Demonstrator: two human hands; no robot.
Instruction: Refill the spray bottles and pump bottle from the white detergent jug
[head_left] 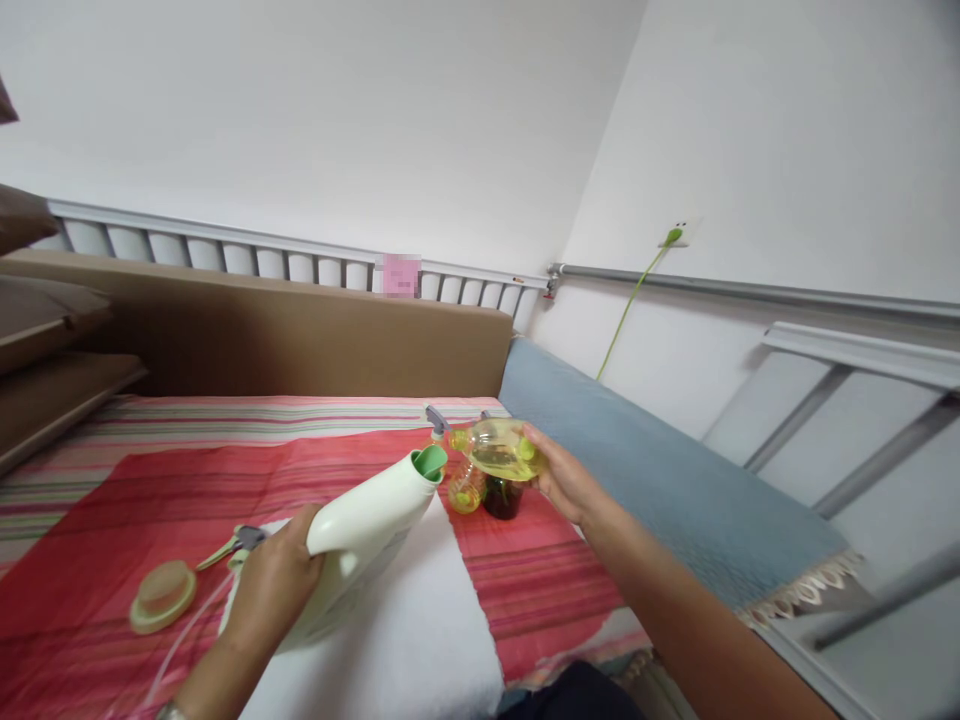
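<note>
My left hand (277,575) is wrapped round the handle of a pale jug (371,510), which leans up to the right. Its green pouring spout (430,462) faces the bottle. A clear yellow bottle (495,448) holding yellow liquid lies nearly level in my right hand (564,480), gripped near its base. The neck points left, just above and right of the spout, with a small gap. Beneath it stand another yellow bottle (466,487) and a dark bottle (502,498). A grey spray trigger (435,420) shows behind the held bottle's neck.
A white cloth (442,620) lies on the red striped cover (525,600). At left are a round lid-like piece (163,595) and a loose spray trigger head (247,540). Behind runs a brown padded board (300,345); a blue cover (637,480) lies at right.
</note>
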